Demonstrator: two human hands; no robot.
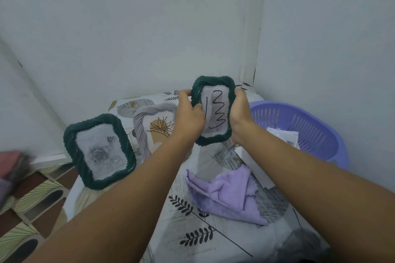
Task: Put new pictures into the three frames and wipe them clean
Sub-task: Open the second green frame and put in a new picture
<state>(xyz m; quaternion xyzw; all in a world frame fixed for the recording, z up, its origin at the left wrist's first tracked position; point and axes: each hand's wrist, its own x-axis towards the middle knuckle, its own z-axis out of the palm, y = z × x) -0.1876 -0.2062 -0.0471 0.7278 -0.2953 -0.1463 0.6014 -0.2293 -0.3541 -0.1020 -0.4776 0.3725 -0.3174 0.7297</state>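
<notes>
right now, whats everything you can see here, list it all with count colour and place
held frame: 1, dark green, lifted above the table between both hands, paper with black scribbles in it
standing frame: 1, dark green, left side of the table, grey rose picture inside
pale frame: 1, light grey, behind the left arm, plant drawing inside
cloth: 1, lilac, crumpled on the table in the middle
basket: 1, purple, right, by the wall
papers: several, white, in the basket and beside it
table cover: 1, white with leaf print, over the table
left hand: grip on the held frame's left edge
right hand: grip on its right edge
</notes>
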